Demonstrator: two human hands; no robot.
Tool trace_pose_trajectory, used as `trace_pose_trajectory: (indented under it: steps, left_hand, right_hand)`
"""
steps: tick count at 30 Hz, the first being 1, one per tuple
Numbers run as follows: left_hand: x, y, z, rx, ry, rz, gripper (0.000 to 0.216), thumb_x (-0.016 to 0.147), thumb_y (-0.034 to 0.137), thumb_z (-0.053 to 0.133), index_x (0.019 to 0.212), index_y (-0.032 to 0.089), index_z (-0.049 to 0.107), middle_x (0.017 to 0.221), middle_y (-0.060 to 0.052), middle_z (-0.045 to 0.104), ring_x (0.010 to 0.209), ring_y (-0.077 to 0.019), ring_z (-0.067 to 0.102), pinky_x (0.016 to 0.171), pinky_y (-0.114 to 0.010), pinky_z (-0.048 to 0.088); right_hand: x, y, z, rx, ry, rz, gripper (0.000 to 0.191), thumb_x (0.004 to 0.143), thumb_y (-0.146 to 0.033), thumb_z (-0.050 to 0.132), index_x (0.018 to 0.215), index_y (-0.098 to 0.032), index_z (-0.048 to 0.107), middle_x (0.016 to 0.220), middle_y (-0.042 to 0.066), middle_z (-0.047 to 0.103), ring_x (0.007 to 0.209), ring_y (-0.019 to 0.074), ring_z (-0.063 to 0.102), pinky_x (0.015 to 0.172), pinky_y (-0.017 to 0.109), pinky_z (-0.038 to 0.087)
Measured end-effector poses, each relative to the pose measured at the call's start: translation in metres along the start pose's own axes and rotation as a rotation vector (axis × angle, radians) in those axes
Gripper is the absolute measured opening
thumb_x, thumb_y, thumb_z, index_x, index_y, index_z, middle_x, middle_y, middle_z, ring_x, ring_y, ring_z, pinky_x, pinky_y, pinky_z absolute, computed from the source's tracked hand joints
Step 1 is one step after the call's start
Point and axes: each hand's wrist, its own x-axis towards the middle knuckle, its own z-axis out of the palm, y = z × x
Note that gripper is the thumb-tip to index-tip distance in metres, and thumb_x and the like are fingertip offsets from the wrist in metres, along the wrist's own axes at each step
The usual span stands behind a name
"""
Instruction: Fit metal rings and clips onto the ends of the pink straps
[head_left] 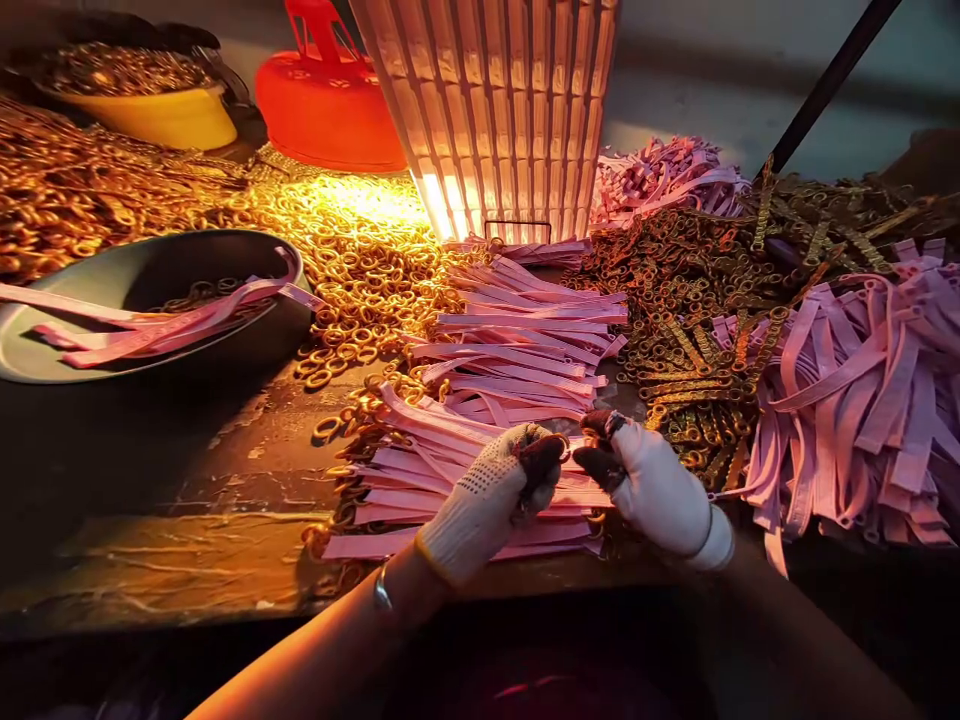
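My left hand [491, 490], in a knitted glove with dark fingertips, is closed in a pinch. A small metal ring [565, 449] shows between its thumb and finger. My right hand [652, 480], in a white glove, faces it a short gap away. Its dark-tipped fingers are curled close together, and what they hold, if anything, is hidden. Both hands hover over a row of pink straps [450, 465] lying side by side, some with gold rings at their left ends.
Gold rings [360, 260] are heaped behind the straps. On the left stands a dark scoop-shaped bowl [277, 330] with straps in it. Gold metal links [690, 350] and a pile of pink straps [825, 400] lie to the right. Behind are a yellow tub [157, 118] and red container [330, 115].
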Motion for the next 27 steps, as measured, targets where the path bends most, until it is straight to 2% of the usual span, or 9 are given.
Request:
trace_pose_trajectory:
  steps: [5, 10, 15, 17, 19, 21, 24, 25, 27]
  left_hand:
    - [-0.01, 0.002, 0.013, 0.061, -0.029, 0.025, 0.025, 0.092, 0.044, 0.062, 0.093, 0.02, 0.056, 0.054, 0.007, 0.05, 0.041, -0.0062, 0.036, 0.037, -0.015, 0.025]
    - [-0.013, 0.01, 0.015, 0.326, -0.076, 0.018, 0.029, 0.085, 0.042, 0.07, 0.077, 0.019, 0.054, 0.052, 0.006, 0.047, 0.042, -0.0065, 0.038, 0.039, -0.017, 0.025]
    - [-0.014, 0.005, 0.033, -0.013, -0.098, -0.175, 0.029, 0.083, 0.044, 0.071, 0.076, 0.019, 0.058, 0.058, 0.002, 0.051, 0.047, -0.0094, 0.046, 0.047, -0.021, 0.04]
    - [-0.011, 0.003, 0.037, -0.074, -0.085, -0.235, 0.027, 0.083, 0.042, 0.071, 0.078, 0.018, 0.058, 0.062, 0.001, 0.054, 0.049, -0.0102, 0.049, 0.047, -0.021, 0.041]
    - [0.001, 0.006, 0.033, 0.003, -0.068, -0.249, 0.022, 0.085, 0.039, 0.068, 0.081, 0.019, 0.059, 0.061, 0.002, 0.053, 0.046, -0.0087, 0.045, 0.042, -0.019, 0.034]
    - [0.023, 0.015, 0.022, 0.279, -0.056, -0.084, 0.014, 0.089, 0.033, 0.061, 0.085, 0.019, 0.062, 0.062, 0.002, 0.054, 0.046, -0.0088, 0.043, 0.041, -0.018, 0.031]
    - [0.067, 0.036, 0.003, 0.902, 0.001, 0.418, 0.014, 0.088, 0.016, 0.056, 0.093, 0.018, 0.069, 0.085, -0.005, 0.065, 0.075, -0.0154, 0.059, 0.062, -0.023, 0.046]
    - [0.081, 0.043, -0.002, 0.992, 0.021, 0.494, 0.02, 0.087, 0.01, 0.055, 0.097, 0.017, 0.071, 0.094, -0.007, 0.066, 0.087, -0.0173, 0.059, 0.072, -0.025, 0.047]
    - [0.103, 0.053, -0.008, 1.096, 0.022, 0.545, 0.029, 0.083, 0.002, 0.054, 0.101, 0.016, 0.073, 0.101, -0.006, 0.064, 0.092, -0.0168, 0.056, 0.079, -0.025, 0.044]
  right_hand:
    - [-0.01, -0.01, 0.009, 0.016, -0.008, 0.09, 0.031, 0.094, -0.012, 0.052, 0.121, -0.022, 0.064, 0.107, 0.008, 0.074, 0.097, 0.021, 0.068, 0.085, 0.03, 0.051]
    - [-0.021, -0.011, 0.005, -0.175, -0.087, 0.11, 0.018, 0.083, -0.013, 0.055, 0.093, -0.019, 0.068, 0.086, 0.005, 0.073, 0.08, 0.0198, 0.067, 0.071, 0.026, 0.045]
    - [-0.043, -0.015, 0.018, -0.519, 0.041, 0.063, 0.011, 0.069, -0.02, 0.062, 0.079, -0.018, 0.066, 0.073, 0.008, 0.069, 0.066, 0.0235, 0.063, 0.059, 0.031, 0.038]
    - [-0.05, -0.014, 0.024, -0.498, 0.085, 0.118, 0.011, 0.067, -0.016, 0.058, 0.075, -0.019, 0.064, 0.069, 0.007, 0.068, 0.062, 0.0224, 0.062, 0.057, 0.03, 0.037]
    - [-0.052, -0.01, 0.025, -0.377, 0.083, 0.207, 0.015, 0.067, -0.012, 0.055, 0.076, -0.021, 0.063, 0.067, 0.005, 0.068, 0.06, 0.0207, 0.062, 0.057, 0.029, 0.038]
    - [-0.049, -0.002, 0.023, -0.27, 0.104, 0.266, 0.019, 0.073, -0.011, 0.053, 0.084, -0.021, 0.065, 0.068, 0.005, 0.068, 0.061, 0.0206, 0.062, 0.057, 0.028, 0.04]
    - [-0.041, 0.01, 0.017, -0.181, 0.197, 0.265, 0.028, 0.08, -0.011, 0.048, 0.098, -0.02, 0.067, 0.072, 0.006, 0.069, 0.066, 0.0227, 0.064, 0.062, 0.029, 0.045]
    - [-0.038, 0.012, 0.016, -0.16, 0.213, 0.258, 0.03, 0.081, -0.011, 0.047, 0.101, -0.021, 0.067, 0.072, 0.006, 0.07, 0.068, 0.0234, 0.065, 0.064, 0.03, 0.047]
    - [-0.034, 0.016, 0.015, -0.134, 0.198, 0.246, 0.036, 0.081, -0.01, 0.048, 0.108, -0.022, 0.068, 0.073, 0.005, 0.07, 0.07, 0.024, 0.066, 0.065, 0.03, 0.049]
